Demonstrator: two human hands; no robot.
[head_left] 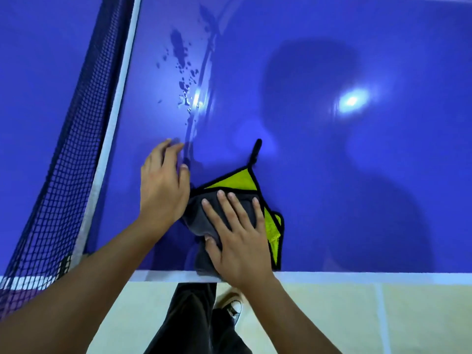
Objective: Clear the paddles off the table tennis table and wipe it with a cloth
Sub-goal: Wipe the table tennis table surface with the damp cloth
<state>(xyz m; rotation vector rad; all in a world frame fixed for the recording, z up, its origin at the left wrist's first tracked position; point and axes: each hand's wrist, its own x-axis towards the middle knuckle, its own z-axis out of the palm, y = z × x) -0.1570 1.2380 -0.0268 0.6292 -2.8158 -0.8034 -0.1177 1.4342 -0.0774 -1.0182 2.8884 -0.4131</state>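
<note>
The cloth (196, 221), grey with a lime-yellow side, black trim and a black loop, lies bunched at lower centre on the glossy blue table (332, 175), reaching its white near edge. Droplets (184, 65) wet the table at upper left.

Floor (332, 315), cream tile with pale joint lines, lying below and nearer than the right grip (240, 241); light glare (352, 100), bright white, reflected beyond and right of that grip.
</note>
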